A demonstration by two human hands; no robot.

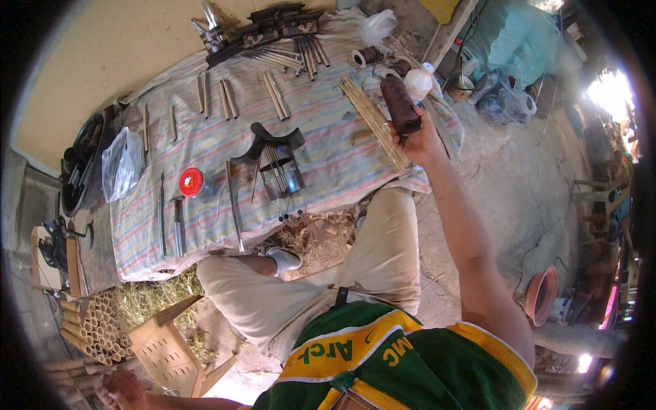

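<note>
My right hand [418, 142] is closed round the lower end of a large dark brown spool of thread [398, 102], held at the table's right side. Beside it lie a bundle of thin bamboo strips [369, 116], a white plastic bottle [418, 83] and a smaller spool of dark thread [369, 57]. My left hand [121, 391] is low at the far left, near a tan plastic chair [167, 348]; its fingers are dim and blurred. A black curved frame with thin tubes [277, 167] rests in the middle of the striped cloth [205, 147].
On the cloth are a red-lidded jar [192, 182], a hammer [178, 225], a long thin blade [234, 205] and several short bamboo tubes [276, 96]. A clear plastic bag [123, 164] sits at the left edge. Cut bamboo [99, 328] is stacked lower left.
</note>
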